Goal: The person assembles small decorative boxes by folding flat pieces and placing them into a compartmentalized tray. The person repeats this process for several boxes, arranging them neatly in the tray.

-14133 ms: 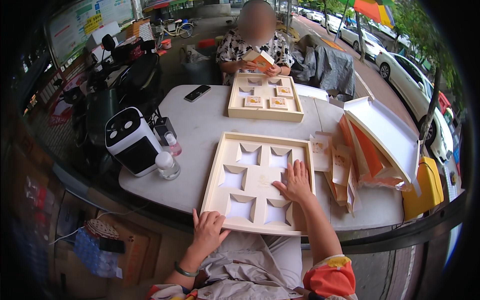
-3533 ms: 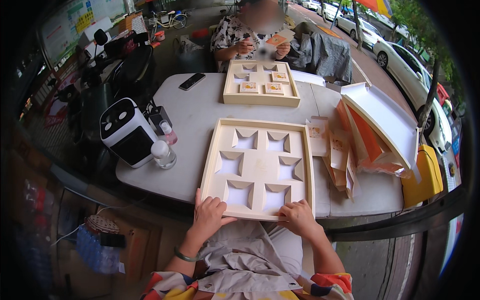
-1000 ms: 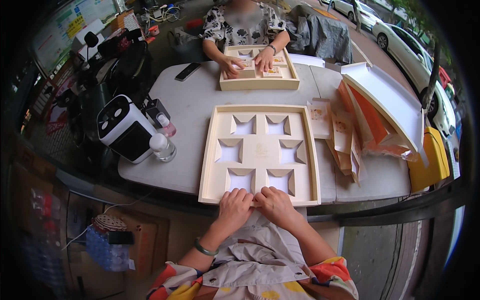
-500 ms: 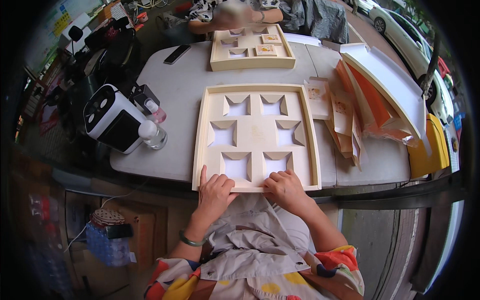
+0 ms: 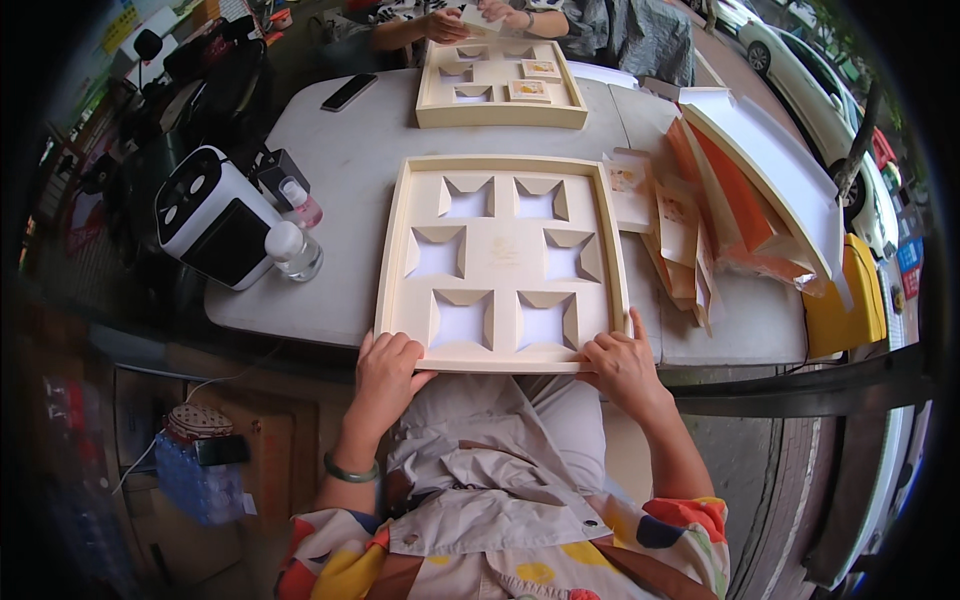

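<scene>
Both hands gripping the near edge of the cream cardboard tray insert with six square cut-outs (image 5: 503, 262) on the pale grey outdoor table (image 5: 345, 190).

It is lying flat at the table's near rim — the left hand (image 5: 385, 372) and right hand (image 5: 622, 365) are curling fingers over its near corners, having spread apart from the middle since a second ago. A white-and-black boxy appliance (image 5: 212, 228) and small clear bottle (image 5: 293, 251) are standing left; folded orange-and-white box pieces (image 5: 745, 190) are leaning right — another person's hands (image 5: 445, 25) are working over a second cream tray (image 5: 500, 85) beyond.
</scene>
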A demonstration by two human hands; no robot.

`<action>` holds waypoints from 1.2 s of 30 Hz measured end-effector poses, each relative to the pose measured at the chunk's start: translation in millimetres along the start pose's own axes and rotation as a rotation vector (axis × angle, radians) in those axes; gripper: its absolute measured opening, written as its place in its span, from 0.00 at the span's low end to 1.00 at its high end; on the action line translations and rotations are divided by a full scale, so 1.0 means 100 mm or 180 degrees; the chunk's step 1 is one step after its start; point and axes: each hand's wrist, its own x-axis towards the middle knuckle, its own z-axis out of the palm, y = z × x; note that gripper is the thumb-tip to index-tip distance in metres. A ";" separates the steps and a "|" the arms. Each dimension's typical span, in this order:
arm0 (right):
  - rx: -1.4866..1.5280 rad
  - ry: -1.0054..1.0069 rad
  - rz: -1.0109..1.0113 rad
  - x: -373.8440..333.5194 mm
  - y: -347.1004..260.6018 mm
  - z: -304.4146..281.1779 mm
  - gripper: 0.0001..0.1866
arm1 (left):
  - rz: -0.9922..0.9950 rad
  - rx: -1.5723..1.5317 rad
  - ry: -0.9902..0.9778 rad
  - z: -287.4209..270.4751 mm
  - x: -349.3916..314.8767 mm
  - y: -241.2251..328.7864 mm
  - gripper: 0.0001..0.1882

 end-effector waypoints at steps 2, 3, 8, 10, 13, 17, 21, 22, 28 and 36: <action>0.0018 0.0063 -0.0064 -0.03 -0.02 -0.04 0.09 | 0.0081 0.0133 0.0068 -0.02 -0.02 0.02 0.14; -0.0141 0.0090 -0.0073 -0.04 -0.01 -0.04 0.07 | 0.0022 0.0283 0.0032 -0.04 -0.03 0.04 0.14; -0.0326 0.0159 -0.0135 -0.07 -0.01 -0.06 0.05 | -0.0017 0.0527 0.0037 -0.07 -0.04 0.06 0.12; -0.0223 0.0149 -0.0128 -0.08 0.04 -0.01 0.05 | -0.0015 0.0436 -0.0021 -0.04 -0.04 0.03 0.12; -0.0204 0.0208 -0.0169 -0.09 0.02 -0.05 0.05 | 0.0047 0.0358 -0.0038 -0.09 -0.03 0.02 0.12; -0.0217 0.0240 -0.0193 -0.14 -0.06 -0.14 0.05 | 0.0072 0.0387 -0.0015 -0.16 -0.04 0.01 0.12; -0.0033 0.0142 -0.0196 -0.14 -0.07 -0.09 0.05 | 0.0015 0.0413 -0.0092 -0.13 -0.06 -0.02 0.12; -0.0059 0.0084 -0.0175 -0.14 -0.07 -0.09 0.05 | -0.0022 0.0421 -0.0137 -0.13 -0.07 -0.02 0.13; -0.0289 0.0103 0.0055 -0.09 -0.13 -0.09 0.30 | -0.0291 0.0541 -0.0395 -0.17 -0.06 0.09 0.32; -0.0213 -0.0215 0.0203 0.00 -0.07 0.02 0.40 | -0.0399 0.0519 -0.0666 -0.03 -0.04 0.01 0.45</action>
